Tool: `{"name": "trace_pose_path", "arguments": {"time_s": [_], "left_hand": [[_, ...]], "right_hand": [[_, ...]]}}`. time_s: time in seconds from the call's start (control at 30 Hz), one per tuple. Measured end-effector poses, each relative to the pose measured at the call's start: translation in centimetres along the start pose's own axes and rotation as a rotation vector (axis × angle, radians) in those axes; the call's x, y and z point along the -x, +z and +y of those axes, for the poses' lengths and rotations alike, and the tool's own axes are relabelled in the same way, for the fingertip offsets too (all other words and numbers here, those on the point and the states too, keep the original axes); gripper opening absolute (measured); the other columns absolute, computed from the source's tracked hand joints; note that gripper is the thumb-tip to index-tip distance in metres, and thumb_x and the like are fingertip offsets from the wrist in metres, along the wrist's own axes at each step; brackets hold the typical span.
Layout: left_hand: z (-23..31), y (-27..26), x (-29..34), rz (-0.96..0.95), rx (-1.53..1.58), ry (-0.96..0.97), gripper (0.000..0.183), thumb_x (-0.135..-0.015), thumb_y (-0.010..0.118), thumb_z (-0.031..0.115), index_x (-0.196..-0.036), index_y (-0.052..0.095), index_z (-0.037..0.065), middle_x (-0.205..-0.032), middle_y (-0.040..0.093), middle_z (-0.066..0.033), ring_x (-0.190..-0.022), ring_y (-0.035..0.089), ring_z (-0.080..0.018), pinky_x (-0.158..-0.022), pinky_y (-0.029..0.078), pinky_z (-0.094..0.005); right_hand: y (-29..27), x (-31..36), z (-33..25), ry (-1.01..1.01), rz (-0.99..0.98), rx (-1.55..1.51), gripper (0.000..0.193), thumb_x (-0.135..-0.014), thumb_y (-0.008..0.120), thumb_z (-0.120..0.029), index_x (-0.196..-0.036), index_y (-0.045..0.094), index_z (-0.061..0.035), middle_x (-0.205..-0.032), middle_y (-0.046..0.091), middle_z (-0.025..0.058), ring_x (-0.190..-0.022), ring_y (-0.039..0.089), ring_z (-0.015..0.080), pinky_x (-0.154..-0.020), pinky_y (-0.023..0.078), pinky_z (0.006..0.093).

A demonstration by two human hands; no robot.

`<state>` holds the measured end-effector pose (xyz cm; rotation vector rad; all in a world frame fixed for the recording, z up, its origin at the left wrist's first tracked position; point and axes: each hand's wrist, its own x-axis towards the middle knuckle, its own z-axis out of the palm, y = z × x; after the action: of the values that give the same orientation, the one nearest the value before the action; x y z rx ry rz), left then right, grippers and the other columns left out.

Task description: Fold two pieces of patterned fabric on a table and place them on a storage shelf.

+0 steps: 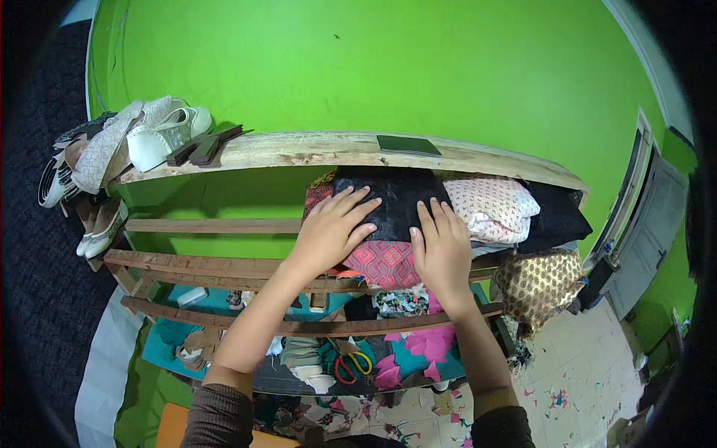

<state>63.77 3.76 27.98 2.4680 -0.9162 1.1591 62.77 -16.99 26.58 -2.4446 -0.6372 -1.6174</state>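
Both of my hands lie flat with spread fingers on a folded black cloth (399,196) on the middle level of a wooden rack. My left hand (328,228) rests on its left part, and my right hand (443,254) touches its right front edge. Neither holds anything. Beneath the black cloth a red and pink patterned cloth (385,263) hangs forward between my wrists. More patterned fabric shows behind my left fingers. To the right of my right hand sit a folded white cloth with small prints (489,205) and another black cloth (556,218).
The rack's top plank (314,149) carries pale shoes (160,138), dark brown strips (203,148) and a dark green flat piece (408,145). A gold patterned bundle (539,287) bulges out at right. Below lie scissors (352,366) and pink scraps (426,343); scraps litter the tiled floor (575,373).
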Motion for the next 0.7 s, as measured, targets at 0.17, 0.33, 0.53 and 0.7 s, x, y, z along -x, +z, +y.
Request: {"name": "trace_pose_path", "arguments": {"time_s": [0.17,0.33,0.53,0.7], "left_hand": [[2.0,-0.3,0.8,0.034,-0.154,-0.051,0.040,-0.087,0.050,0.028,-0.124,0.048,0.013,-0.132,0.043,-0.0107,-0.123,0.037,-0.0294,-0.102,0.028,-0.0457],[6.9,0.4,3.2,0.075,-0.314,-0.127,0.044,-0.086,0.048,0.030,-0.126,0.046,0.010,-0.134,0.039,-0.0116,-0.124,0.035,-0.0310,-0.102,0.025,-0.0478],[13.7,1.9,9.3,-0.023,-0.318,-0.244,0.043,-0.086,0.049,0.030,-0.124,0.047,0.010,-0.131,0.042,-0.0134,-0.122,0.038,-0.0298,-0.100,0.028,-0.0485],[21.4,2.5,14.8,-0.130,-0.309,-0.404,0.042,-0.087,0.047,0.030,-0.124,0.048,0.012,-0.132,0.042,-0.0131,-0.123,0.038,-0.0294,-0.101,0.027,-0.0497]], "right_hand": [[-0.6,1.0,-0.5,0.030,-0.032,-0.004,0.040,-0.083,0.051,-0.022,-0.118,0.051,-0.0010,-0.121,0.049,0.0193,-0.116,0.043,0.0325,-0.100,0.029,0.0463],[-1.7,3.5,-0.9,0.036,-0.057,-0.037,0.042,-0.084,0.049,-0.023,-0.120,0.049,-0.0002,-0.126,0.046,0.0190,-0.119,0.041,0.0317,-0.101,0.028,0.0472],[-4.0,9.4,-2.6,0.034,-0.167,-0.182,0.043,-0.086,0.046,-0.025,-0.120,0.049,0.0005,-0.130,0.041,0.0190,-0.121,0.038,0.0328,-0.101,0.027,0.0487],[-7.5,17.3,-3.1,0.047,-0.371,-0.290,0.042,-0.087,0.045,-0.025,-0.121,0.049,-0.0012,-0.131,0.041,0.0180,-0.125,0.034,0.0314,-0.102,0.026,0.0481]]}}
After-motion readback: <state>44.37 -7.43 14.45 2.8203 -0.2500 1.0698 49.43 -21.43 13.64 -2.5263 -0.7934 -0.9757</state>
